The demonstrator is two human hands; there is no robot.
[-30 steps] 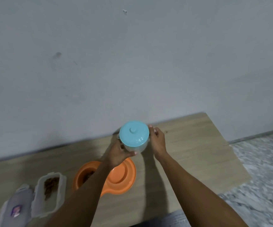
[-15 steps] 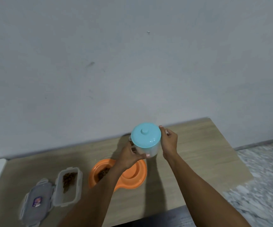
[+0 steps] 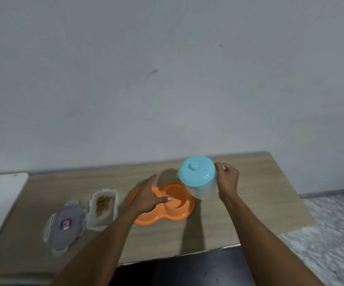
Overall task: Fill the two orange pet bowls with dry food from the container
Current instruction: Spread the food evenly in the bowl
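Observation:
An orange double pet bowl [image 3: 184, 211] lies on the wooden table [image 3: 260, 203]. Its right bowl is in plain sight; my left hand [image 3: 146, 197] hovers open over the left bowl and hides it. My right hand [image 3: 226, 181] grips a clear jug with a light blue lid [image 3: 197, 174], held above the right edge of the bowl. An open clear food container [image 3: 103, 205] with brown dry food stands left of the bowl, and its grey lid [image 3: 65, 223] rests beside it.
A grey wall rises right behind the table. A white surface [image 3: 0, 195] adjoins the table on the left. Speckled floor [image 3: 332, 234] shows to the right, and the table's front edge runs close to my arms.
My left hand has let go of the jug and moved down left over the bowl. My right hand alone holds the jug now. The view has shifted left.

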